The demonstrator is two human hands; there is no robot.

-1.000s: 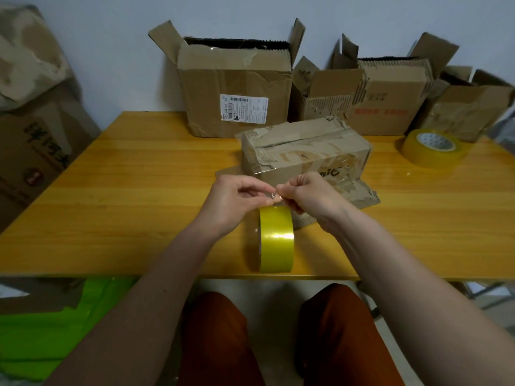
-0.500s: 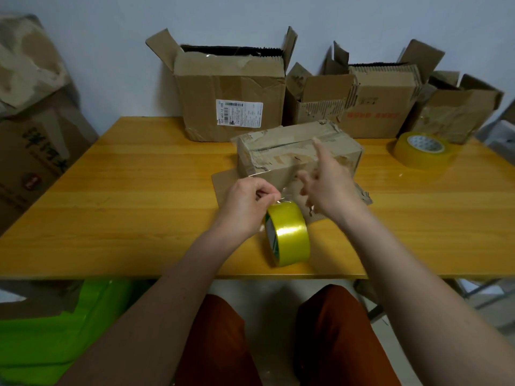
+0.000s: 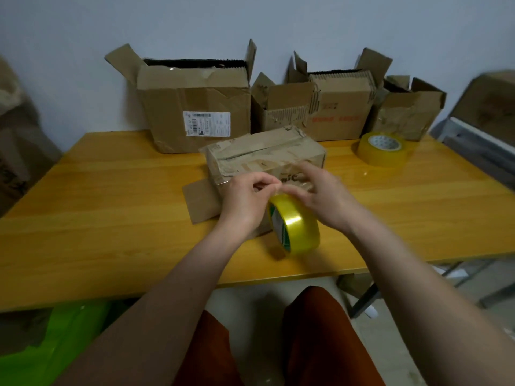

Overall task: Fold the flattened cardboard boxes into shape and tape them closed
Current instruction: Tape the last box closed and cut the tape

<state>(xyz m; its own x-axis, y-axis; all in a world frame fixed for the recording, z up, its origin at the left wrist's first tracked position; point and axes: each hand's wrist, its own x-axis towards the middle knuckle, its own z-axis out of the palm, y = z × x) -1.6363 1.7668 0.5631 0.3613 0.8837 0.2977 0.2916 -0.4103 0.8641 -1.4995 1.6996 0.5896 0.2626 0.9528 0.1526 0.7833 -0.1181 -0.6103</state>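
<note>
Box [image 3: 264,156] shut, tape roll [image 3: 295,224] beside.

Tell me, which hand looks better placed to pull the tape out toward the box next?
Probably the left hand: its fingertips pinch at the top of the yellow tape roll, seemingly on the loose end. The right hand rests over the roll, steadying it before the box.

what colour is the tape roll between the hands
Translucent yellow, with a green inner rim on the tape roll; the head view, the only one, shows it.
</note>
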